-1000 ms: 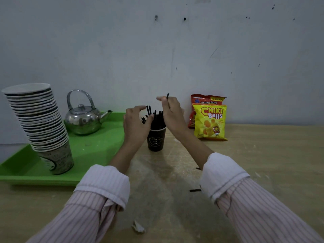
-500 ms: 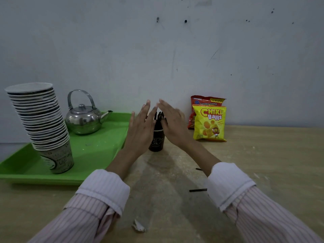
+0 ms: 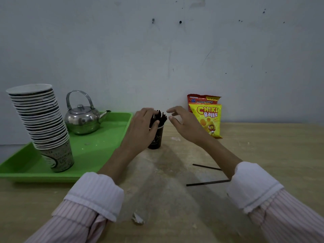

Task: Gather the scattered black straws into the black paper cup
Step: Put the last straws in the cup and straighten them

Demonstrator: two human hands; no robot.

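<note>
Head view: both hands at the black paper cup [image 3: 154, 137], two black straws loose on the bench [image 3: 263, 155].

Left hand [image 3: 140, 127] curls around the cup's near-left side, thumb against the rim, fingers closing over the bunch of straws [image 3: 159, 117] standing in it; right hand [image 3: 184, 123] hovers just right of the cup, fingers spread and bent, holding nothing; one loose straw [image 3: 206, 166] lies beside the right forearm, a second straw [image 3: 207, 182] nearer the camera runs under the white cuff; left of the cup sits a green tray [image 3: 98, 142] carrying a steel kettle [image 3: 82, 120] and a leaning stack of paper cups [image 3: 42, 123]; behind the right hand stand two snack bags [image 3: 208, 116] against the wall.
</note>
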